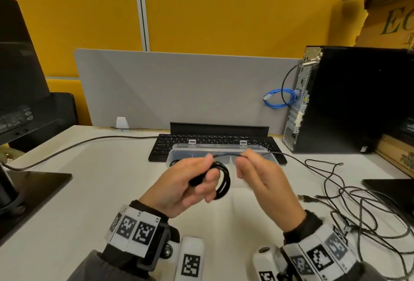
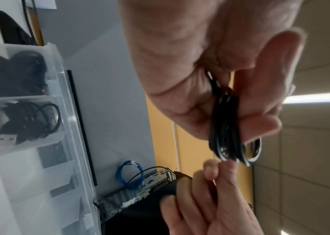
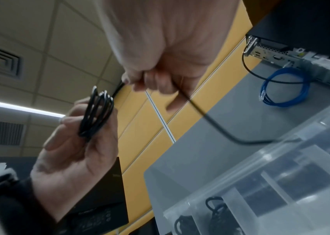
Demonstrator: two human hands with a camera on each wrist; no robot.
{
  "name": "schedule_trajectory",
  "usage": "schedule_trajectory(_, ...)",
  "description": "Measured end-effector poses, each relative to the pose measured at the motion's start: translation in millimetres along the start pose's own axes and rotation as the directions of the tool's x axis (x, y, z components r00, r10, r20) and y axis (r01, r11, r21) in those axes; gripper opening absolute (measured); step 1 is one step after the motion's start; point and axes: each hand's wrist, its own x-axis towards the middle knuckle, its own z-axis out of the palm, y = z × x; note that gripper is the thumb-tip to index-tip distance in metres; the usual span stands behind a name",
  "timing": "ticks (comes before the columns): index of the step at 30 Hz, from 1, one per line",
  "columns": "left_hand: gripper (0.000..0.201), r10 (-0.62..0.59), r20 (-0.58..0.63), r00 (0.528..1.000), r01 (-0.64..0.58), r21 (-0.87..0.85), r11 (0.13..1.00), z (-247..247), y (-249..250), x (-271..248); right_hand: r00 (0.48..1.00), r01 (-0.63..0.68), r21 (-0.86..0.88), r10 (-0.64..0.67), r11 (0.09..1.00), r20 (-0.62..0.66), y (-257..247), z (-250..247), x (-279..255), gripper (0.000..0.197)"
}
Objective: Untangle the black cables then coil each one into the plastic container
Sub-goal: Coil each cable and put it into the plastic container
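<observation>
My left hand point(image 1: 197, 180) grips a small coil of black cable point(image 1: 224, 180), several loops held between thumb and fingers point(image 2: 260, 120). The coil point(image 2: 228, 127) point(image 3: 97, 114) hangs above the desk in front of the clear plastic container point(image 1: 179, 153). From the coil a taut strand runs right into my right hand point(image 1: 246, 162), which pinches it between thumb and fingers point(image 3: 140, 79). Past that hand the cable point(image 3: 210, 120) trails off right toward a loose black tangle point(image 1: 358, 209). Two compartments of the container point(image 2: 59, 89) hold coiled black cables point(image 2: 31, 124).
A black keyboard point(image 1: 170, 144) lies behind the container. A computer tower point(image 1: 349, 101) with a blue network cable point(image 1: 277, 101) stands at the right, a monitor base point(image 1: 33, 186) at the left. A grey divider point(image 1: 179, 90) backs the white desk point(image 1: 100, 180).
</observation>
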Motion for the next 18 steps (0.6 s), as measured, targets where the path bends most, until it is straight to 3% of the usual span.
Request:
schedule_trajectory(2,0.036,-0.002,-0.047,0.999,-0.005,-0.156,0.988,-3,1,1,0.981,0.015,0.002,-0.015,1.0,-0.192,-1,-6,2,0.021)
schedule_trajectory(3,0.033,0.018,-0.008,1.0,-0.019,-0.221,0.975,-4,0,0,0.968,0.031,-0.017,-0.034,0.999,-0.247,0,-7,2,0.016)
schedule_trajectory(5,0.022,0.095,0.034,0.995,-0.079,-0.312,0.947,-2,1,1,0.963,0.039,-0.124,-0.07,0.991,-0.26,5,-8,2,0.017)
schedule_trajectory(7,0.019,0.155,-0.15,0.976,-0.201,-0.373,0.906,3,0,5,0.985,0.036,-0.345,-0.09,0.938,-0.144,7,-5,0,0.025)
schedule_trajectory(8,0.024,0.189,-0.267,0.945,-0.282,-0.371,0.885,5,0,8,0.997,0.048,-0.441,-0.072,0.896,-0.036,6,-3,-3,0.031)
schedule_trajectory(11,0.035,0.295,-0.443,0.846,-0.415,-0.202,0.887,-2,-3,14,0.958,0.098,-0.474,0.047,0.875,0.284,0,3,-8,0.048)
schedule_trajectory(12,0.034,0.303,-0.465,0.832,-0.393,-0.107,0.913,-4,-4,15,0.946,0.107,-0.439,0.043,0.892,0.32,-3,3,-8,0.049)
schedule_trajectory(14,0.034,0.281,-0.473,0.835,-0.293,0.049,0.955,-6,-7,15,0.968,0.122,-0.382,-0.025,0.916,0.249,-6,0,-6,0.046)
schedule_trajectory(18,0.044,0.047,-0.327,0.944,0.034,0.237,0.971,8,-10,13,0.978,0.155,-0.368,-0.194,0.917,-0.071,3,-7,-3,0.024)
